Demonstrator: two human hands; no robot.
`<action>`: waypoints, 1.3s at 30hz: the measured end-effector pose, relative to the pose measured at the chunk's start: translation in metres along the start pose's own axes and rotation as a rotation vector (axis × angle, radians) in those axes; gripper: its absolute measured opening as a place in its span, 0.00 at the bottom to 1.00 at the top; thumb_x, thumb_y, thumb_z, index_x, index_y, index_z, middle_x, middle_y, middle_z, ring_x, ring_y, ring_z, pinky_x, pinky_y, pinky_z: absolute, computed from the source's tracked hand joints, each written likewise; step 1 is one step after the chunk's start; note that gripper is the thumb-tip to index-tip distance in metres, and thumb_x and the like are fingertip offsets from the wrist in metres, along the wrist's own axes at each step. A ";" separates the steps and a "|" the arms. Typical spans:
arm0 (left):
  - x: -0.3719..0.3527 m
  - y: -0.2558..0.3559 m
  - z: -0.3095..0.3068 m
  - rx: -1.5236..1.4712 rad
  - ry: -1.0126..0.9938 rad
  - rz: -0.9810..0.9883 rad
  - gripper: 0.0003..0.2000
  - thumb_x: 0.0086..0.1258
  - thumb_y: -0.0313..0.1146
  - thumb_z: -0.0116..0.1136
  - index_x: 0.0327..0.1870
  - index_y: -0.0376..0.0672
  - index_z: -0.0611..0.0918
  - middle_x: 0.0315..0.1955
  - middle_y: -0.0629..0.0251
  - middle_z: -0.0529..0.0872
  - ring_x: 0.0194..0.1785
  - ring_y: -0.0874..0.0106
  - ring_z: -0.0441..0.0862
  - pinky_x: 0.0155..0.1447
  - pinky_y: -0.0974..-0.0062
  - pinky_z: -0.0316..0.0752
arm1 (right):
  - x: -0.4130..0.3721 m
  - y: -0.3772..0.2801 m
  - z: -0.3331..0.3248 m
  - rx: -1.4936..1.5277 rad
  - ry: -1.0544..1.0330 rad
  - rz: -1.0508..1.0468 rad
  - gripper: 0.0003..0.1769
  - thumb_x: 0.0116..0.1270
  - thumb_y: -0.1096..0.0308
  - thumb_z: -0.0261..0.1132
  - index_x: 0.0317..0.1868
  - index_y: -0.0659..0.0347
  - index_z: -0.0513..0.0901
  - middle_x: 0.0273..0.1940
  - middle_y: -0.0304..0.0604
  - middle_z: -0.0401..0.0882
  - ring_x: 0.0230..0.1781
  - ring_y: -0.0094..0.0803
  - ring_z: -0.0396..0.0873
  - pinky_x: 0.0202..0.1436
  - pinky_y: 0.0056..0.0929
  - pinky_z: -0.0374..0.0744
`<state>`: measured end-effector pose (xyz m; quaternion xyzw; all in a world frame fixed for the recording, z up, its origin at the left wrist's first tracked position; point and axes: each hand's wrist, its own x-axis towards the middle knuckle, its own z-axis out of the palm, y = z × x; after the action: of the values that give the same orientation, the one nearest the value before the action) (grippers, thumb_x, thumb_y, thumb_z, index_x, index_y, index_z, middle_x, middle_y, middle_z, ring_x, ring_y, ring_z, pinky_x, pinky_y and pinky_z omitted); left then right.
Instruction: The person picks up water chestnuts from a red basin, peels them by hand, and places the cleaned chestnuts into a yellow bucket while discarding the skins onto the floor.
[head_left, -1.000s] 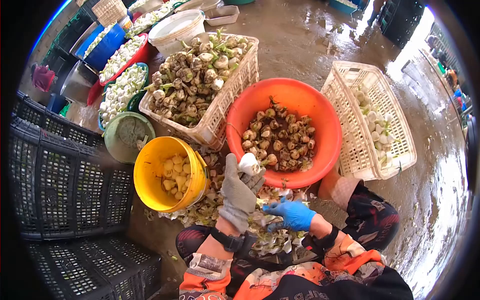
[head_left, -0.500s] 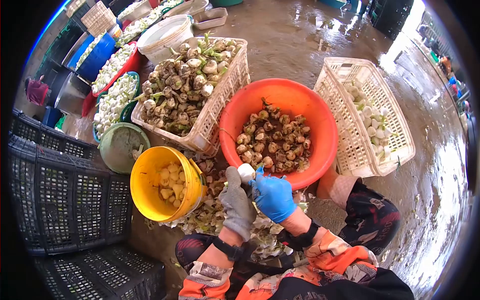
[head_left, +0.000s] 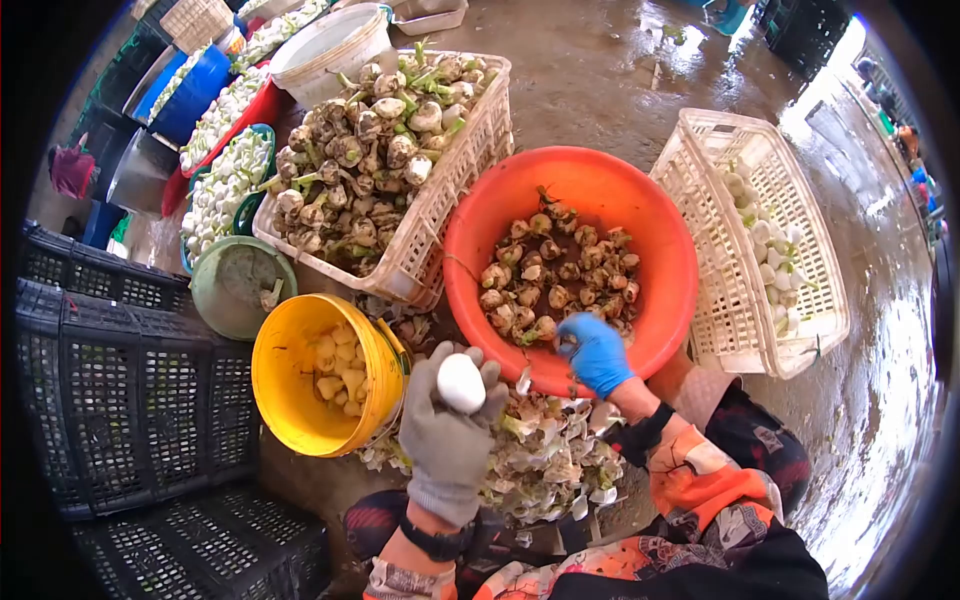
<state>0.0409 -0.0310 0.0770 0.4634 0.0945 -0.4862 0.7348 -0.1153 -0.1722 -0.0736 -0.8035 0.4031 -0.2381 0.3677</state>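
Bright orange-red basin [head_left: 660, 240] of mottled brown-and-cream bulbs [head_left: 560, 268]. Over its near rim, the right hand [head_left: 597, 358] is gloved plain blue. Just nearer than the basin, the left hand [head_left: 448, 430] wears solid gray beneath a glossy white bulb [head_left: 461, 384]. Left of the basin: a vivid yellow bucket [head_left: 277, 365], then black lattice-patterned crates [head_left: 150, 345]. Right of it: an off-white lattice crate [head_left: 735, 265].
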 end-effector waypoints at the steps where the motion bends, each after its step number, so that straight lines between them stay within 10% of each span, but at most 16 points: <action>1: -0.003 0.002 0.002 -0.014 -0.017 -0.040 0.19 0.74 0.39 0.49 0.62 0.42 0.72 0.48 0.57 0.83 0.49 0.64 0.84 0.44 0.68 0.84 | 0.010 0.022 0.007 -0.001 -0.010 0.000 0.10 0.53 0.78 0.64 0.37 0.60 0.84 0.37 0.49 0.83 0.39 0.47 0.81 0.43 0.40 0.78; 5: 0.001 -0.021 -0.018 1.091 -0.384 0.550 0.19 0.72 0.25 0.50 0.63 0.32 0.71 0.47 0.51 0.82 0.49 0.61 0.84 0.46 0.69 0.84 | 0.082 0.046 0.024 -0.037 -0.040 -0.098 0.15 0.55 0.77 0.61 0.45 0.59 0.83 0.39 0.51 0.82 0.44 0.49 0.80 0.48 0.41 0.78; 8: 0.003 -0.025 -0.009 1.134 -0.368 0.599 0.17 0.69 0.21 0.53 0.58 0.27 0.73 0.47 0.52 0.82 0.46 0.63 0.85 0.49 0.70 0.83 | 0.121 0.037 0.065 -0.361 -0.460 -0.402 0.27 0.51 0.80 0.60 0.55 0.58 0.78 0.54 0.53 0.77 0.58 0.51 0.74 0.57 0.48 0.75; 10: -0.002 -0.022 0.008 0.452 -0.004 0.064 0.14 0.66 0.19 0.56 0.51 0.25 0.76 0.42 0.54 0.84 0.41 0.65 0.86 0.50 0.69 0.82 | 0.128 0.058 0.078 -0.406 -0.526 -0.372 0.24 0.51 0.79 0.60 0.53 0.58 0.79 0.50 0.53 0.78 0.57 0.51 0.74 0.56 0.50 0.75; 14: 0.003 -0.012 0.004 1.157 -0.254 0.506 0.06 0.60 0.20 0.57 0.38 0.35 0.81 0.32 0.61 0.87 0.44 0.63 0.86 0.58 0.64 0.78 | 0.121 0.110 0.064 -0.638 -0.640 -0.238 0.14 0.52 0.66 0.66 0.41 0.54 0.86 0.35 0.50 0.84 0.38 0.52 0.82 0.44 0.48 0.80; 16: -0.006 -0.008 0.016 0.736 -0.009 -0.001 0.04 0.60 0.23 0.58 0.35 0.36 0.80 0.31 0.63 0.87 0.43 0.61 0.85 0.60 0.62 0.76 | 0.114 0.101 0.030 -0.677 -0.734 -0.140 0.13 0.53 0.65 0.66 0.40 0.56 0.86 0.37 0.51 0.84 0.37 0.52 0.82 0.45 0.47 0.80; 19: 0.003 -0.003 0.007 1.087 -0.441 0.459 0.06 0.66 0.25 0.55 0.40 0.33 0.80 0.32 0.63 0.87 0.42 0.67 0.84 0.58 0.65 0.76 | 0.112 0.083 0.005 -1.003 -0.799 -0.179 0.13 0.56 0.67 0.63 0.42 0.57 0.85 0.38 0.53 0.84 0.38 0.52 0.82 0.46 0.46 0.80; 24: -0.011 -0.016 0.019 0.936 -0.284 0.188 0.09 0.72 0.26 0.51 0.44 0.29 0.78 0.33 0.58 0.87 0.38 0.71 0.85 0.51 0.70 0.79 | 0.094 0.057 0.066 -0.270 -0.545 0.205 0.30 0.62 0.54 0.63 0.58 0.67 0.73 0.42 0.65 0.81 0.46 0.58 0.80 0.52 0.51 0.77; 29: -0.010 -0.017 0.015 0.974 -0.309 0.212 0.08 0.73 0.26 0.51 0.45 0.29 0.78 0.33 0.55 0.87 0.35 0.69 0.86 0.48 0.71 0.81 | 0.095 0.044 0.116 -0.352 -0.559 0.294 0.48 0.56 0.50 0.69 0.69 0.71 0.60 0.54 0.71 0.75 0.58 0.58 0.74 0.60 0.46 0.74; 31: -0.011 -0.019 0.024 0.486 -0.099 -0.190 0.11 0.73 0.26 0.52 0.51 0.29 0.77 0.33 0.57 0.87 0.40 0.70 0.86 0.48 0.72 0.80 | 0.085 0.046 0.119 -0.411 -0.507 0.293 0.51 0.56 0.50 0.69 0.71 0.72 0.56 0.56 0.74 0.72 0.61 0.61 0.71 0.64 0.45 0.72; 34: -0.007 -0.023 0.020 0.301 -0.021 -0.344 0.21 0.73 0.30 0.53 0.65 0.31 0.70 0.40 0.60 0.86 0.36 0.77 0.82 0.37 0.77 0.79 | 0.093 0.061 0.130 -0.261 -0.470 0.261 0.52 0.54 0.54 0.71 0.72 0.70 0.53 0.60 0.69 0.70 0.64 0.56 0.70 0.66 0.46 0.69; 35: -0.007 -0.025 0.004 0.352 -0.268 -0.214 0.21 0.77 0.39 0.51 0.65 0.35 0.72 0.57 0.52 0.77 0.44 0.69 0.83 0.44 0.73 0.81 | 0.092 0.066 0.125 -0.162 -0.379 0.161 0.51 0.54 0.57 0.73 0.72 0.69 0.55 0.60 0.66 0.72 0.63 0.53 0.71 0.65 0.44 0.70; 39: -0.008 -0.030 0.003 0.479 -0.219 0.008 0.23 0.78 0.44 0.46 0.64 0.34 0.73 0.57 0.51 0.77 0.49 0.68 0.82 0.46 0.74 0.80 | 0.087 0.019 0.047 0.881 -0.406 0.473 0.41 0.54 0.76 0.72 0.68 0.70 0.64 0.56 0.45 0.76 0.53 0.31 0.75 0.59 0.29 0.75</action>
<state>0.0117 -0.0312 0.0653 0.5689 -0.1051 -0.5392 0.6120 -0.0441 -0.2329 -0.1101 -0.4903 0.3556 -0.1352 0.7841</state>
